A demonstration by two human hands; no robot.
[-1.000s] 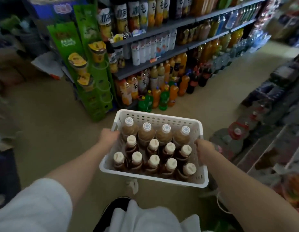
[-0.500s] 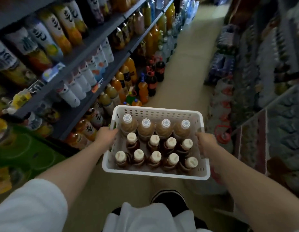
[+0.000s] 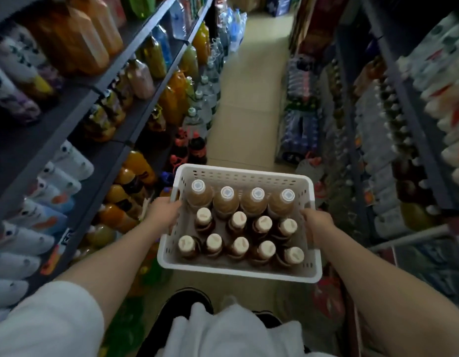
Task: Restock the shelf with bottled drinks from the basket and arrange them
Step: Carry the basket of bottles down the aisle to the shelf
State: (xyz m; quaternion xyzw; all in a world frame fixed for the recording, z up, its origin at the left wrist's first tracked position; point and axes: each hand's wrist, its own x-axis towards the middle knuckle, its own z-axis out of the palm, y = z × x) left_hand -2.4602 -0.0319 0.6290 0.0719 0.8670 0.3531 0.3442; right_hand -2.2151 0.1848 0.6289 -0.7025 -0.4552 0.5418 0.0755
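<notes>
I carry a white perforated plastic basket [image 3: 245,173] in front of me at waist height. Inside it stand several upright brown bottled drinks [image 3: 238,222] with pale caps, in three rows. My left hand [image 3: 162,213] grips the basket's left rim. My right hand [image 3: 316,222] grips its right rim. Dark shelves [image 3: 76,113] on my left are packed with orange, yellow and white bottles on several levels.
A narrow tan-floored aisle [image 3: 245,109] runs ahead between the left shelves and racks of packaged goods [image 3: 382,140] on the right. Dark cola bottles [image 3: 196,148] and water bottles stand on the floor along the left. Wrapped water packs [image 3: 297,130] line the right side.
The view has swung right, from facing the shelf end to looking down the aisle. The shelves now run along my left. Both hands keep the same hold on the basket.
</notes>
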